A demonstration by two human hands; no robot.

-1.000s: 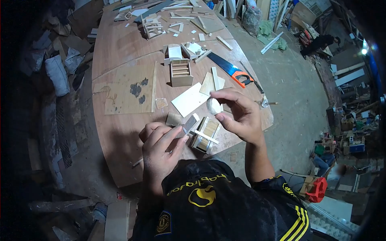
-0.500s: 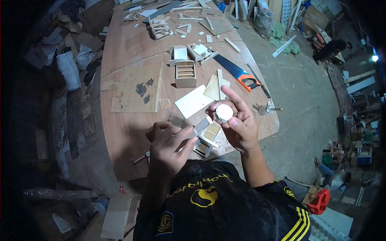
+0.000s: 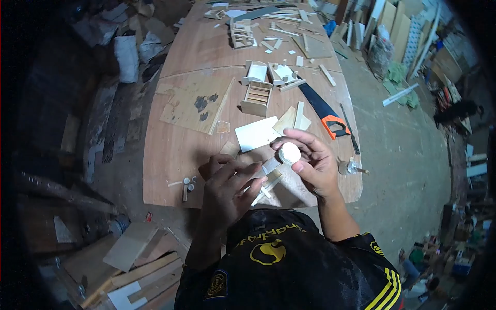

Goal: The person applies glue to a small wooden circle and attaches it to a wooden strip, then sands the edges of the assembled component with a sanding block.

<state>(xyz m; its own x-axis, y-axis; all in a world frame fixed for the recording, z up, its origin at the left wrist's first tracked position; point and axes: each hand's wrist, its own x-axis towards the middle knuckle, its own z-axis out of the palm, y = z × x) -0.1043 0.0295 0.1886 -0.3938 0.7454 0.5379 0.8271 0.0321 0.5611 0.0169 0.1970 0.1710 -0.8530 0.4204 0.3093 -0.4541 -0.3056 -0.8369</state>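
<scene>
My right hand [image 3: 315, 164] grips a small round white disc [image 3: 290, 153] by its edge, between thumb and fingers. Pinched in my left hand [image 3: 226, 184] is a flat pale grey strip [image 3: 270, 165], whose exact kind I cannot make out. The strip's far end points toward the disc, with a small gap between them. Below the hands, partly hidden by my left fingers, lies a small slatted wooden piece [image 3: 274, 179] at the table's near edge. Several little round pieces and sticks [image 3: 187, 184] lie left of my left hand.
On the wooden table [image 3: 170, 150] lie a white panel [image 3: 256, 133], a stained board [image 3: 194, 106] and a handsaw [image 3: 320, 106]. Small wooden furniture models [image 3: 257, 97] stand farther back among offcuts. A small jar [image 3: 345, 167] is near the right edge. Another person [image 3: 457, 112] is at far right.
The camera view has shifted, so the table appears moved and turned. My left hand and the strip sit slightly lower and to the right; the right hand still holds the disc, its index finger now more bent.
</scene>
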